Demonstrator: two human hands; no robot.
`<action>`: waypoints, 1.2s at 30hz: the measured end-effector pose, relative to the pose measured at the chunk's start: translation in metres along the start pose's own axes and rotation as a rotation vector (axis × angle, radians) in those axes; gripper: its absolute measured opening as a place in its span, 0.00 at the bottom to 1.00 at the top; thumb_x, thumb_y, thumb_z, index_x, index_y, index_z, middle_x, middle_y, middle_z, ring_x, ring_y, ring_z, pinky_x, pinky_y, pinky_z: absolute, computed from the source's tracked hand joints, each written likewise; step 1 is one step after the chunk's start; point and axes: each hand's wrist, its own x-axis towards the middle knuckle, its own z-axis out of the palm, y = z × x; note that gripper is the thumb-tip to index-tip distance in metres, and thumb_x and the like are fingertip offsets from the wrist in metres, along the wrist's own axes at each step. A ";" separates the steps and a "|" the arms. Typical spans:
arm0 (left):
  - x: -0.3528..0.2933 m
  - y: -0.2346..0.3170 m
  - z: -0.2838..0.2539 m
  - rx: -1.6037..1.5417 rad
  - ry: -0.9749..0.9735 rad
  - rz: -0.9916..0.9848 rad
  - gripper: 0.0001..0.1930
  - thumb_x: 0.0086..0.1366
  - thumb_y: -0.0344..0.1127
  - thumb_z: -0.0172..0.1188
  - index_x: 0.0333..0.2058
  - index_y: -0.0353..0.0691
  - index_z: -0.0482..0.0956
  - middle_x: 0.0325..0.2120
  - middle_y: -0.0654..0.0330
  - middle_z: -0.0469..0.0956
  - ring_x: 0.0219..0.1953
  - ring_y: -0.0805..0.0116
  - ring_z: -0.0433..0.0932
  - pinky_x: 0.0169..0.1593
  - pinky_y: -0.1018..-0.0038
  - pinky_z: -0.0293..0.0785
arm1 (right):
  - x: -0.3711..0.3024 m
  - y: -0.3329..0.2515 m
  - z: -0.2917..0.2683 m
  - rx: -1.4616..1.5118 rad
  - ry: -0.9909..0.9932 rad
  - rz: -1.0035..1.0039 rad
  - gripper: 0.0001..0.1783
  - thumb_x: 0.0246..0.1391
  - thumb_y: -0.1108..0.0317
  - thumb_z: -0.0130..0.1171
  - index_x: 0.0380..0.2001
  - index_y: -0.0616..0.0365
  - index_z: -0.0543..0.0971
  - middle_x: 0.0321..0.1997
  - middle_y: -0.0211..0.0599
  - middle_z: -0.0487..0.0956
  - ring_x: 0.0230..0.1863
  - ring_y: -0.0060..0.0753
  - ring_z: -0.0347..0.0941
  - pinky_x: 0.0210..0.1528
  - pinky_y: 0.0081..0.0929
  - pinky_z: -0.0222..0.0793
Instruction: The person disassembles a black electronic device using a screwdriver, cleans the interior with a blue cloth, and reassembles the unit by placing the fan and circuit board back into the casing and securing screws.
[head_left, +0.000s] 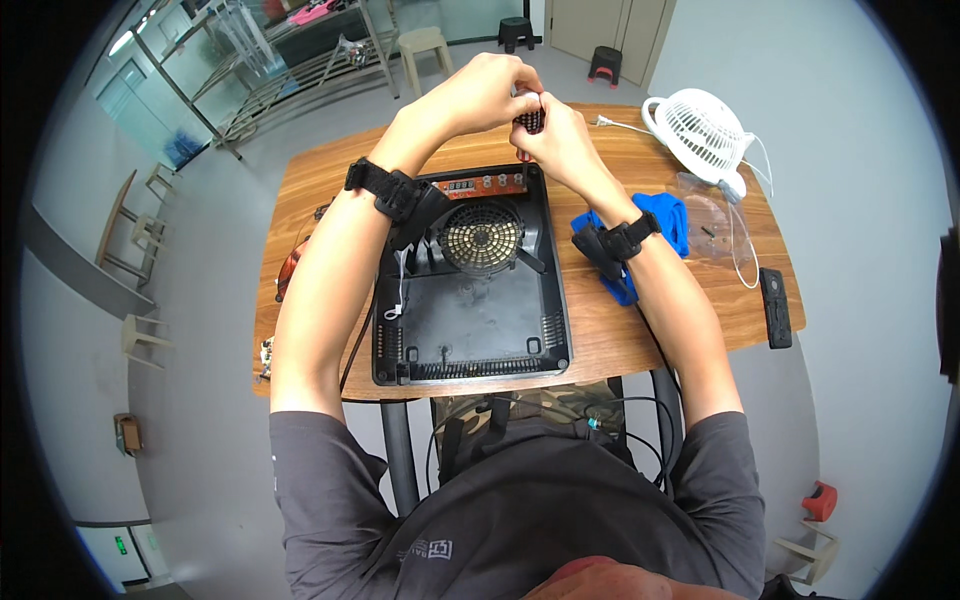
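Note:
Both my hands are together above the far edge of the table. My left hand [487, 92] is closed round the top of a screwdriver [529, 120] with a dark, dotted handle and a red part lower down. My right hand [558, 138] grips the same handle from the right. The screwdriver points down at the far right corner of a black plastic housing [465, 320], where its tip is too small to make out. An orange circuit board [476, 186] with a small display and buttons lies along the housing's far edge, beyond a round fan [481, 238].
Right of the housing lies a blue cloth [662, 222], with a clear plastic piece [705, 225] beside it. A white fan-shaped appliance [702, 135] with a cord sits at the far right. A black remote-like bar [775, 308] rests by the table's right edge. Copper coil [290, 268] shows at left.

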 end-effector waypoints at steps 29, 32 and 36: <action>-0.002 -0.006 0.010 -0.020 0.069 -0.074 0.17 0.63 0.43 0.68 0.37 0.32 0.84 0.32 0.47 0.82 0.34 0.52 0.83 0.39 0.63 0.78 | -0.004 -0.006 0.004 0.047 0.126 -0.077 0.21 0.49 0.65 0.72 0.41 0.67 0.78 0.28 0.41 0.83 0.26 0.32 0.82 0.34 0.30 0.79; 0.001 0.004 0.009 0.022 0.060 -0.156 0.19 0.61 0.46 0.69 0.33 0.30 0.82 0.27 0.46 0.81 0.31 0.52 0.83 0.37 0.63 0.78 | 0.007 0.005 0.005 -0.158 0.238 -0.156 0.23 0.47 0.63 0.75 0.41 0.66 0.79 0.30 0.42 0.84 0.27 0.32 0.83 0.35 0.30 0.79; 0.002 0.009 0.003 0.086 -0.007 -0.244 0.21 0.62 0.47 0.68 0.30 0.29 0.81 0.25 0.45 0.81 0.29 0.52 0.83 0.36 0.63 0.77 | 0.003 0.003 0.001 -0.031 0.126 -0.087 0.20 0.49 0.64 0.72 0.40 0.66 0.80 0.30 0.44 0.84 0.31 0.35 0.84 0.37 0.33 0.79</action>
